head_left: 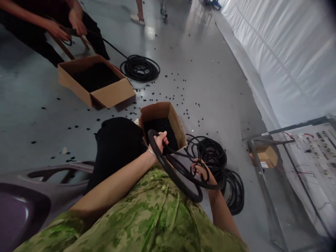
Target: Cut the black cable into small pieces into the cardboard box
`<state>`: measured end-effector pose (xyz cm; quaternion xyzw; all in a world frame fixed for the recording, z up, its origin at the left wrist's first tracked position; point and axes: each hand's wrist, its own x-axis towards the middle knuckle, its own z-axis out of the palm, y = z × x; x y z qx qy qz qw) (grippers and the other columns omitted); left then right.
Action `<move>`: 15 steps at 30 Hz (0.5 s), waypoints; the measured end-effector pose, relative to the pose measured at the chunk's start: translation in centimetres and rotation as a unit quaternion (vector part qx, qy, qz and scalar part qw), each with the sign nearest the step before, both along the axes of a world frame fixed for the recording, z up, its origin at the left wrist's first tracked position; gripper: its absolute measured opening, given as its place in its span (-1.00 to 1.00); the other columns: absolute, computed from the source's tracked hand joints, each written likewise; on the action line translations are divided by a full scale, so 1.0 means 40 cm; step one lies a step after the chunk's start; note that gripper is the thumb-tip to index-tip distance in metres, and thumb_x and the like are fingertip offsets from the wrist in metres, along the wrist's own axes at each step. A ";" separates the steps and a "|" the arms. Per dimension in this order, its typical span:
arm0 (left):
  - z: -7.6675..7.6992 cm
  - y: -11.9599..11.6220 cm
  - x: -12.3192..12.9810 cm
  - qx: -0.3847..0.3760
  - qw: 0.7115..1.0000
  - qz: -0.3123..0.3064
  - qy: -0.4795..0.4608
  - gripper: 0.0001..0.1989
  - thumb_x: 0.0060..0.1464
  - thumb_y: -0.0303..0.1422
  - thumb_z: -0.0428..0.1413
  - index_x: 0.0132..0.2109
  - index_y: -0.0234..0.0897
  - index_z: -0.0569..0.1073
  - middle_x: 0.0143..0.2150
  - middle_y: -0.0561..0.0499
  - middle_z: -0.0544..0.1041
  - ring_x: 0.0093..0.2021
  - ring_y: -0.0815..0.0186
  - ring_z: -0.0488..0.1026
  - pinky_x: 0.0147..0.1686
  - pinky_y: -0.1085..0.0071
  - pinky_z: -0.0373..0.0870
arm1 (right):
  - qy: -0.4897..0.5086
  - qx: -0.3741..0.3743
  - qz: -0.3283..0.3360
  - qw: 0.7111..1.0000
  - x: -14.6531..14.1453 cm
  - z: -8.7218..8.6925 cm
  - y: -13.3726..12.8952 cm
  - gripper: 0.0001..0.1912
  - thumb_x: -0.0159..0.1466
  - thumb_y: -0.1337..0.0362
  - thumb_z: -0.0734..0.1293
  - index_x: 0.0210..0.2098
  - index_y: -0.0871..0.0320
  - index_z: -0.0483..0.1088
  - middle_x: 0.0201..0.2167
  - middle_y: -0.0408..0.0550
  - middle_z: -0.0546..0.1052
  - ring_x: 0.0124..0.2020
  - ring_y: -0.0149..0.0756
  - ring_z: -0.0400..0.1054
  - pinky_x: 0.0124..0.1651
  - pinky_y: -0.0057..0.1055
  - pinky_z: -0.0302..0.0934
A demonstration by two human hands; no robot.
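One black hose (164, 162) loops before the torso (147, 206), near the carton (154, 110). Left hand (160, 140) fisted around it; right hand (201, 170) curled, pinching thinner loops (183, 170). Step looks like sorting loops by hand; next move probably needs slack off the floor coil (214, 150).

- Three cardboard boxes (112, 93) on show!
- Three floor coils of black tubing (152, 71), folks!
- One left hand (160, 140), one right hand (201, 168): two!
- Two co-worker's hands (78, 24) across the way!
- One purple chair (18, 210)!
- Black bits (76, 126), dozens!
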<state>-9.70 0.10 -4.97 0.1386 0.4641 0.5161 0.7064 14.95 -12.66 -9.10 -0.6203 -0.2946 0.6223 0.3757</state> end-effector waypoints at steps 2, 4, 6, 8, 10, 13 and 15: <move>-0.006 0.000 -0.004 -0.037 0.999 0.012 -0.012 -0.52 -0.11 -0.26 0.31 -0.49 -0.21 0.08 -0.66 0.23 0.13 -0.62 0.49 0.15 -0.50 0.49 0.23 | 0.044 0.044 -0.020 0.998 -0.040 0.027 -0.001 -0.55 -0.01 0.18 0.48 -0.11 0.00 0.41 -0.24 -0.10 0.57 -0.29 -0.23 0.44 -0.27 -0.36 0.34; -0.007 -0.003 -0.002 -0.036 0.999 0.020 -0.016 -0.52 -0.09 -0.26 0.30 -0.49 -0.21 0.07 -0.66 0.23 0.12 -0.61 0.50 0.15 -0.50 0.50 0.23 | 0.055 0.067 0.009 0.996 -0.088 0.050 0.000 -0.61 0.04 0.21 0.45 -0.12 -0.06 0.42 -0.22 -0.14 0.57 -0.22 -0.19 0.45 -0.16 -0.28 0.34; -0.005 -0.006 -0.003 -0.011 1.000 0.026 -0.014 -0.54 -0.09 -0.25 0.29 -0.50 -0.22 0.09 -0.64 0.22 0.13 -0.60 0.50 0.17 -0.49 0.50 0.24 | 0.038 0.084 0.066 0.994 -0.130 0.064 -0.001 -0.70 0.02 0.25 0.44 -0.22 -0.08 0.45 -0.29 -0.20 0.56 -0.23 -0.19 0.43 -0.12 -0.26 0.31; -0.003 -0.008 -0.017 0.019 0.999 0.034 0.010 -0.57 -0.08 -0.22 0.28 -0.50 -0.23 0.14 -0.63 0.20 0.16 -0.58 0.49 0.19 -0.46 0.49 0.27 | 0.015 0.095 0.130 0.987 -0.153 0.069 -0.010 -0.76 -0.03 0.29 0.44 -0.33 -0.08 0.47 -0.33 -0.22 0.54 -0.24 -0.18 0.41 -0.09 -0.24 0.29; -0.002 -0.011 -0.052 0.065 0.994 0.030 0.077 -0.63 -0.06 -0.19 0.27 -0.49 -0.25 0.23 -0.58 0.15 0.25 -0.52 0.45 0.28 -0.39 0.47 0.31 | 0.025 0.092 0.158 0.983 -0.155 0.067 -0.027 -0.75 -0.05 0.28 0.43 -0.34 -0.09 0.50 -0.30 -0.21 0.55 -0.25 -0.17 0.40 -0.09 -0.21 0.27; 0.008 -0.026 -0.136 0.177 0.956 -0.059 0.228 -0.73 -0.08 -0.19 0.29 -0.33 -0.25 0.44 -0.45 0.06 0.44 -0.38 0.34 0.42 -0.29 0.43 0.34 | 0.073 0.086 0.110 0.988 -0.127 0.071 -0.052 -0.65 -0.04 0.23 0.42 -0.22 -0.16 0.52 -0.32 -0.17 0.57 -0.31 -0.18 0.39 -0.17 -0.19 0.29; 0.032 -0.047 -0.199 0.260 0.898 -0.175 0.308 -0.75 -0.09 -0.20 0.30 -0.29 -0.23 0.50 -0.42 0.03 0.48 -0.35 0.30 0.43 -0.25 0.40 0.35 | 0.095 0.113 0.030 0.989 -0.095 0.089 -0.051 -0.67 -0.03 0.19 0.42 -0.22 -0.13 0.53 -0.41 -0.13 0.55 -0.38 -0.20 0.37 -0.23 -0.19 0.30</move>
